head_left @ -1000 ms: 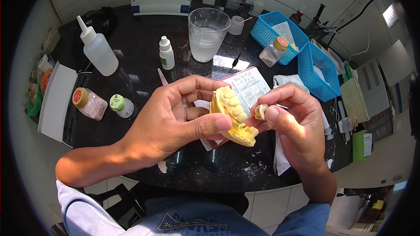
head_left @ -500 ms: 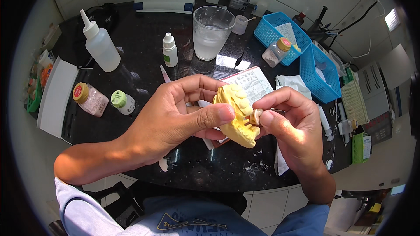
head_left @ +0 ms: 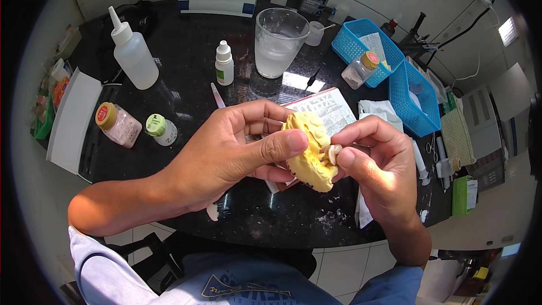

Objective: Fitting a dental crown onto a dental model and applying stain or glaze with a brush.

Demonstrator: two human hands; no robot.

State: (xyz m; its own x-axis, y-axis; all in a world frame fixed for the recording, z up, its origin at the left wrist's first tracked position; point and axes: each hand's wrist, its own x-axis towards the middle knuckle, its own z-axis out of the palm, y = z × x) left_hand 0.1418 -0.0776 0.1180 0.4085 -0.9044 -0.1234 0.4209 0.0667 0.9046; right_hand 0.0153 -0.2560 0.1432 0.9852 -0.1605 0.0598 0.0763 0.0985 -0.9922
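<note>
My left hand (head_left: 243,147) is closed round a yellow plaster dental model (head_left: 307,161), its thumb pressed on the near face and its fingers behind. The model is tilted, with a row of moulded teeth along its upper right side. Between the thumb and forefinger of my right hand (head_left: 375,164) is a small cream-coloured dental crown (head_left: 333,153). It sits right beside the gap in the model's tooth row; whether the two touch, I cannot tell. Under the hands lies a printed pad (head_left: 327,107), partly covered by them.
On the black table (head_left: 186,73) stand a glass of cloudy liquid (head_left: 276,51), a nozzle bottle (head_left: 135,59), a dropper bottle (head_left: 224,65) and powder jars (head_left: 121,127). Blue baskets (head_left: 415,99) sit at right. A tooth shade rack (head_left: 217,3) is at the back.
The yellow model has turned slightly in my left hand. My right fingers have drawn the crown a little away from the gap and turned it. The view has shifted slightly.
</note>
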